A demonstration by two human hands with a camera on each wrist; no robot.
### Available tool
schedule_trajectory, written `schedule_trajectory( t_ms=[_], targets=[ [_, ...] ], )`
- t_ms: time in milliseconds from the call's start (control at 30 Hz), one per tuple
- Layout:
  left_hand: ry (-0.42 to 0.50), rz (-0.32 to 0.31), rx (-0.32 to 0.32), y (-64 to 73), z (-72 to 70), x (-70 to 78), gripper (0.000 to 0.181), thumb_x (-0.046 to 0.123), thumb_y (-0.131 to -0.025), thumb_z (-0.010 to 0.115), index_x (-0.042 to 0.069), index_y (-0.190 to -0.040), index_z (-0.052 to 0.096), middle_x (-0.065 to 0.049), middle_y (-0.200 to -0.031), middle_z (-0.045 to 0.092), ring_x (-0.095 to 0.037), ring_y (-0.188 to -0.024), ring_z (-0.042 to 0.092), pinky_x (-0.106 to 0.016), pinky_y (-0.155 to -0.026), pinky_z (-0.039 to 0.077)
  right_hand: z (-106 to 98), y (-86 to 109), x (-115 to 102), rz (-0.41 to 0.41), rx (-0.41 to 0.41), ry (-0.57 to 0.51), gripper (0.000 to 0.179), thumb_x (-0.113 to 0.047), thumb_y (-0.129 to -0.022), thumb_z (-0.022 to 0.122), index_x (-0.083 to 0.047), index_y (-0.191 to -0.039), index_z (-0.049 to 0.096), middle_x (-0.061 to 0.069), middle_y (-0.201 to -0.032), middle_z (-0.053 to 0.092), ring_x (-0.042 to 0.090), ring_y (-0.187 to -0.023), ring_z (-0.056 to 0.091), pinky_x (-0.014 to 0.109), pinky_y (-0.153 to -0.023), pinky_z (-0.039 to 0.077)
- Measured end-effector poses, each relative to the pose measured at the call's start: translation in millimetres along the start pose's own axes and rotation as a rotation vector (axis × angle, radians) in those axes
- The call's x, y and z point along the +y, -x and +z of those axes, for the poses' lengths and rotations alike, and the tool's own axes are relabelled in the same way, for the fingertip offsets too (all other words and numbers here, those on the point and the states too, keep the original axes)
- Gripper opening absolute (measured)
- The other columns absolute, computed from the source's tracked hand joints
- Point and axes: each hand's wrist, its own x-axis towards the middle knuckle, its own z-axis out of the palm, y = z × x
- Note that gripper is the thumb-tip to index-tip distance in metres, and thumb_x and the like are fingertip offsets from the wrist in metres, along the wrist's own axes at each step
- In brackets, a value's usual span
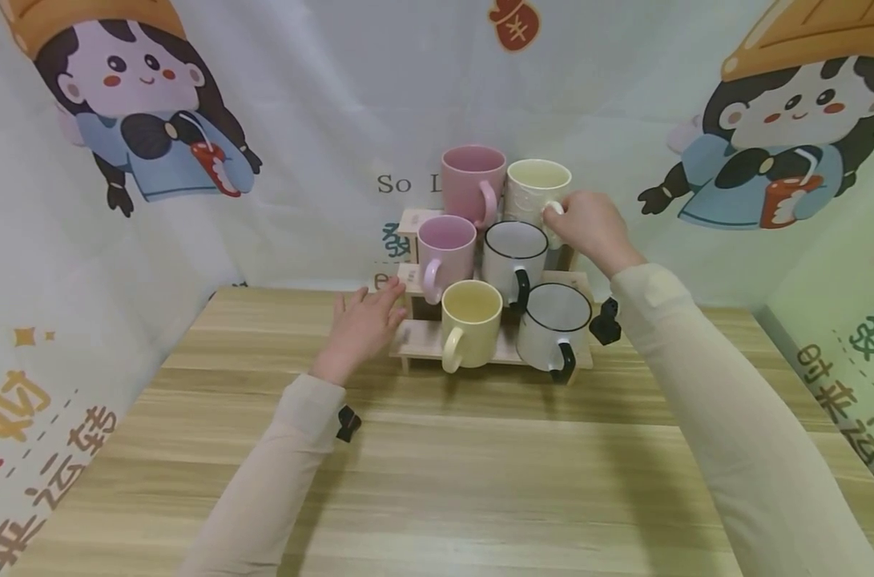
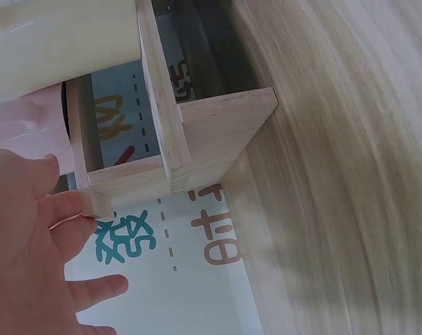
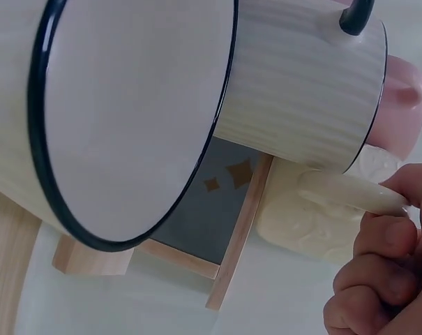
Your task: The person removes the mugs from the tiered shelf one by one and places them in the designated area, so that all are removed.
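Nearest: worktop [image 1: 444, 473], tiered wooden stand [image 1: 420, 343] by its far edge. At the stand's left edge, left grip [image 1: 364, 324], fingers spread, nothing clasped, at the middle step's corner [image 2: 97, 204]. Farther, top tier's right end: cream mug [image 1: 533, 196], handle [image 3: 344, 190] pinched in right grip [image 1: 594, 228]. Probably ceramic: stiff, moderately heavy, slick, chippable. Best held by handle, clear of the black-rimmed mug [image 1: 501, 268] just in front.
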Motion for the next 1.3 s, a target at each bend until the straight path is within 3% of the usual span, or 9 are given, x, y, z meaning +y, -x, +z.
schedule_trajectory(
  t_ms=[300, 667, 1300],
  targets=[
    [-0.004, -0.009, -0.002, -0.5, -0.2, 0.9, 0.053, 0.039, -0.102, 0.037, 0.021, -0.151, 0.028, 0.003, -0.159, 0.02, -0.045, -0.142, 0.021, -0.064, -0.114, -0.003, 6, -0.3, -4, 0.039, 0.032, 0.006, 0.035, -0.025, -0.093, 0.047, -0.006, -0.065, 0.05, 0.005, -0.06, 0.052, 0.018, -0.055, 0.047, 0.025, -0.048, 0.037],
    [0.01, -0.009, 0.006, 2.2, 3.2, 1.3, 0.059, 0.045, -0.1, 0.04, 0.019, -0.152, 0.027, 0.001, -0.159, 0.02, -0.046, -0.141, 0.021, -0.065, -0.114, -0.001, 16, -0.5, 5, -0.021, 0.163, 0.046, 0.037, -0.026, -0.094, 0.042, -0.008, -0.061, 0.044, 0.003, -0.056, 0.045, 0.021, -0.055, 0.043, 0.028, -0.046, 0.032],
    [-0.039, -0.01, 0.016, 0.1, 2.3, 2.4, 0.059, 0.045, -0.1, 0.041, 0.019, -0.151, 0.028, 0.002, -0.159, 0.022, -0.045, -0.141, 0.024, -0.066, -0.114, 0.004, 10, 6.3, 31, -0.063, 0.334, 0.122, 0.038, -0.023, -0.095, 0.041, -0.006, -0.061, 0.043, 0.011, -0.057, 0.048, 0.031, -0.058, 0.049, 0.034, -0.049, 0.034]
  ],
)
